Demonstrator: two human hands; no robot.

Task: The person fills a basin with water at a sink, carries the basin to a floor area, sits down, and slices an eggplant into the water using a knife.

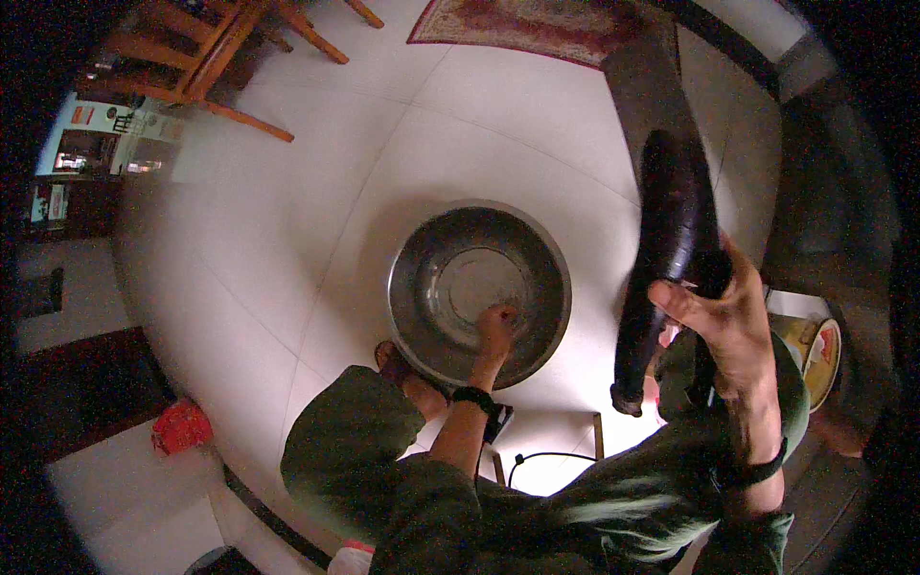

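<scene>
A round stainless steel basin (550,287) stands on the tiled floor in front of me. My left hand (496,327) reaches down into it with curled fingers, close to the basin's near inner wall; nothing shows in its grasp. To the right, raised above the floor, my right hand (711,316) grips a long dark purple eggplant (668,208). The eggplant's stem end points down towards me, and my thumb presses on its side. Another dark shape shows behind the fingers, but I cannot tell whether it is a second eggplant.
A wooden chair (215,57) stands at upper left, and a patterned rug (503,21) lies at the far side. A yellow tub (823,363) lies beside my right knee. At left is a red bag (181,428). A black cable (553,454) runs between my legs.
</scene>
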